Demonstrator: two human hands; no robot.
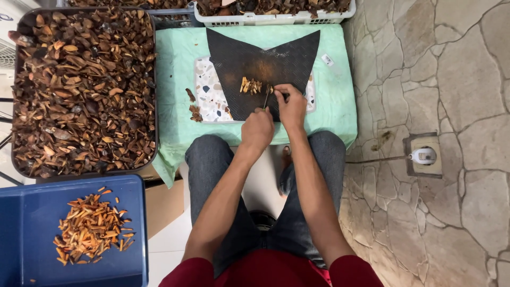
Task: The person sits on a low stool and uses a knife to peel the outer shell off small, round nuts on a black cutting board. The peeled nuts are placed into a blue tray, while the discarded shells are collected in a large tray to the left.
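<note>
Two hands [273, 119], blade [266, 99] mostly hidden

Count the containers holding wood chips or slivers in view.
3, perhaps more out of frame: a dark tray at left, a white basket at top, and a blue bin at bottom left.

Single head view, looking steeply down from above the seated lap. Close over both forearms; low table [340, 79] straight ahead at top centre, brown tray [17, 106] at left, blue bin [32, 212] lower left, stone floor [441, 159] filling the right side.
</note>
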